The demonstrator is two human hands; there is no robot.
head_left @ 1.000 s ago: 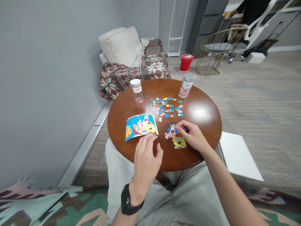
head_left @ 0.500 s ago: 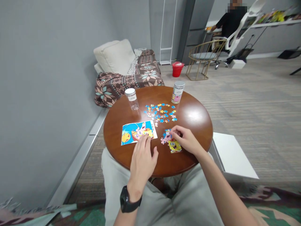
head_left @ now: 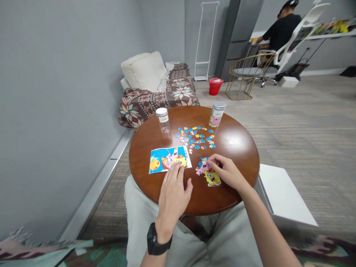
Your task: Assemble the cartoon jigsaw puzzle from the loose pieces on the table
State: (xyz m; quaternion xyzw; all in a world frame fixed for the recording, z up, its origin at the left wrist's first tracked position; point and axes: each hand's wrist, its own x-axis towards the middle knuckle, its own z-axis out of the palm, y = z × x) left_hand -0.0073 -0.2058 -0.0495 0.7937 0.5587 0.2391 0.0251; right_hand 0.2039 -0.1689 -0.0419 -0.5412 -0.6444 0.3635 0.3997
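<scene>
My left hand (head_left: 174,191) lies with fingers stretched out, their tips on the lower edge of the picture card (head_left: 158,154), which shows cartoon figures in a boat. To its right, my right hand (head_left: 226,171) is bent over a partly joined jigsaw section (head_left: 213,178) with a yellow face and pink parts. Thumb and forefinger are pinched together at the section's upper right; whatever sits between them is hidden. Loose puzzle pieces (head_left: 197,137), blue, yellow and pink, are scattered beyond both hands on the round wooden table (head_left: 236,148).
A clear jar with a white lid (head_left: 163,120) stands at the table's back left, a printed canister (head_left: 217,114) at the back right. A white box (head_left: 286,194) is beside the table on the right. Farther off are a red bin (head_left: 215,86), a gold chair (head_left: 251,72) and a seated person (head_left: 283,31).
The whole view has shifted, so everything appears a little farther right and lower. Both hands keep nearly the same pose over the card and the joined section.
</scene>
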